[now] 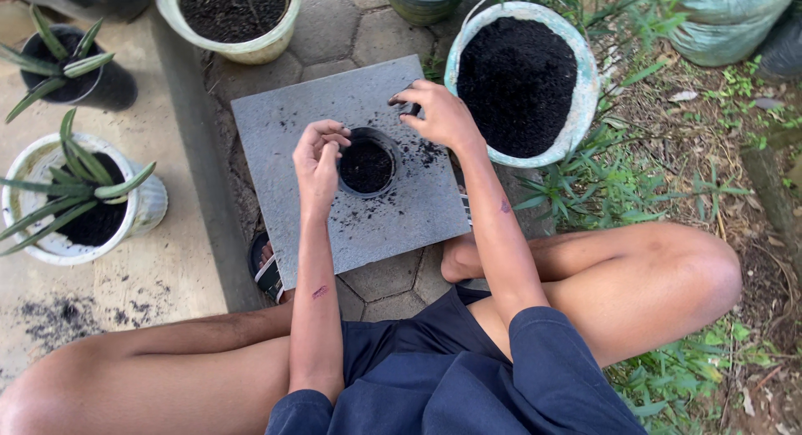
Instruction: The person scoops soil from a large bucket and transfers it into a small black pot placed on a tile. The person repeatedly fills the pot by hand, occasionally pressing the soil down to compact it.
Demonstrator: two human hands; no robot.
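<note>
A small black pot (366,164) filled with dark soil stands on a grey square slab (334,109). My left hand (320,158) touches the pot's left rim, fingers curled at the edge. My right hand (439,113) hovers just right of and above the pot, fingers pinched together on some dark soil. Loose soil crumbs lie scattered on the slab around the pot. A big pale green bucket (585,68) full of black soil stands directly right of my right hand.
Two white pots with spiky green plants (79,180) and a black one (71,63) stand at the left on concrete. A cream pot of soil (234,47) sits at the top. Grass and weeds (668,184) cover the right. My bent legs frame the slab.
</note>
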